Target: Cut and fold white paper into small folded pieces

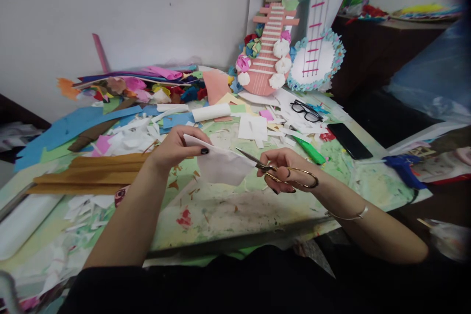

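Note:
A piece of white paper (222,166) hangs from my left hand (180,147), its upper left corner pinched between thumb and fingers. My right hand (281,169) grips gold-handled scissors (271,169), fingers through the loops. The blades point left and lie along the paper's upper right edge; whether they touch it I cannot tell. Both hands are above the paint-stained green table (235,211). Behind the held paper lie a white paper square (252,128) and a white paper roll (211,112).
Brown crepe paper strips (91,172) and white scraps (128,138) are on the left. On the right lie a green cutter-like tool (309,149), black glasses (307,110) and a phone (349,141). Two paper-decorated instrument shapes (267,66) lean against the wall.

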Demonstrator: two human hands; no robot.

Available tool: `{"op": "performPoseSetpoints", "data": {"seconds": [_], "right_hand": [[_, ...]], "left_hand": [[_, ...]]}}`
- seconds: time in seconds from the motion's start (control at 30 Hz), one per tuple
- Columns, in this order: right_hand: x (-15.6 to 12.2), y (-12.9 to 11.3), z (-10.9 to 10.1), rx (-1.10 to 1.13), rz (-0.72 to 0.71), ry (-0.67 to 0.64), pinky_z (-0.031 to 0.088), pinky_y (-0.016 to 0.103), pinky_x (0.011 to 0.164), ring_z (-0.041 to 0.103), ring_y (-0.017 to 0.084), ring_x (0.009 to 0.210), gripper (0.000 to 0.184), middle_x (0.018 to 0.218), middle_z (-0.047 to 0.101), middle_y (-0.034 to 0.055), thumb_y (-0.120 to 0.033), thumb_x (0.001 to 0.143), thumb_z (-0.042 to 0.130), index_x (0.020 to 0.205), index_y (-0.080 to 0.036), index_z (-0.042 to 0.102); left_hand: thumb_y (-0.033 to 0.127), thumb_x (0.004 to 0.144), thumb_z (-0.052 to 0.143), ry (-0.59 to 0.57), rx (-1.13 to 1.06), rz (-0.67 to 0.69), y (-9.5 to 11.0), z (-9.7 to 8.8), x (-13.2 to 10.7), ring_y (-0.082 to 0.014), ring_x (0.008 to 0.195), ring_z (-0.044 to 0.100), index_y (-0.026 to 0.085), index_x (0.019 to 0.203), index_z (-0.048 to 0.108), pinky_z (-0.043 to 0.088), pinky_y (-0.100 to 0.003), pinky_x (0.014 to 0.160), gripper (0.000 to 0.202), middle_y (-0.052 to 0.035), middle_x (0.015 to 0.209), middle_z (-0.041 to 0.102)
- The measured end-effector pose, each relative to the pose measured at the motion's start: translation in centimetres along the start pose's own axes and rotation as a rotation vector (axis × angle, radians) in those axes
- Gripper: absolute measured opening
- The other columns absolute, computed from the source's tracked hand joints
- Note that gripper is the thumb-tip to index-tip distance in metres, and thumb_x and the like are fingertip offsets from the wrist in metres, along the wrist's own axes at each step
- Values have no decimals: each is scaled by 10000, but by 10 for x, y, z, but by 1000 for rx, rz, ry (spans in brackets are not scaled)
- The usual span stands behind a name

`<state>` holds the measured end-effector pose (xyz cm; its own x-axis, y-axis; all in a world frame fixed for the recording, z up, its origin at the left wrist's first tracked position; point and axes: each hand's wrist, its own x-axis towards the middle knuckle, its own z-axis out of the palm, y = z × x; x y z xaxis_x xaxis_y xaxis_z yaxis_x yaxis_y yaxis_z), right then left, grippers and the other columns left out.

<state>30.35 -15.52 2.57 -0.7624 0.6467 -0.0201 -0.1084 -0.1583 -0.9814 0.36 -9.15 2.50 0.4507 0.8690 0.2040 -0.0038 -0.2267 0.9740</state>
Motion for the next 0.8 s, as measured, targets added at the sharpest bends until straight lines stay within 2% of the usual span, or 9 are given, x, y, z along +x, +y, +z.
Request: {"op": "performPoseSetpoints", "data": {"seconds": [0.2,0.4,0.5,0.6,0.7,0.8], "right_hand": [[-1,-2,1,-20,-10,-6,253,141,308,349,15,324,517,555,605,-5,-550,712,699,917,-94,567],[0,-5,7,-74,17,33,264,149,323,360,20,337,560,556,603,-2,-587,679,711,901,-98,550],[1,-6,8,-88,27,35,277,155,330,373,28,345,561,553,601,-5,-587,673,719,898,-105,541],[0,-6,8,-94,19,16,269,158,344,384,32,369,562,578,609,4,-584,676,722,905,-103,542],[-1,-7,8,-85,0,-24,284,165,379,414,41,417,558,601,605,5,-571,691,720,940,-102,550],[-1,-6,7,-70,-13,-70,295,171,393,426,44,435,577,626,610,14,-593,702,702,965,-100,553]], "left_hand": [[274,569,813,4,14,-3,1,-2,-3,-210,695,670,174,696,715,529,-289,609,189,-52,678,708],[306,509,854,-42,7,-12,-3,5,-3,-182,656,651,156,813,741,487,-222,526,358,-73,765,725],[257,545,845,-92,51,-17,-7,10,-2,-160,629,632,141,756,737,484,-214,530,264,-63,717,707],[250,600,822,-144,-27,71,-8,12,-1,-184,655,640,115,654,709,525,-277,612,185,-82,675,683],[233,618,810,-218,-82,135,-1,13,-1,-201,671,651,116,635,702,539,-309,643,160,-101,687,694],[201,620,808,-286,-38,116,9,11,-2,-207,671,671,137,653,715,540,-287,614,117,-105,727,725]]}}
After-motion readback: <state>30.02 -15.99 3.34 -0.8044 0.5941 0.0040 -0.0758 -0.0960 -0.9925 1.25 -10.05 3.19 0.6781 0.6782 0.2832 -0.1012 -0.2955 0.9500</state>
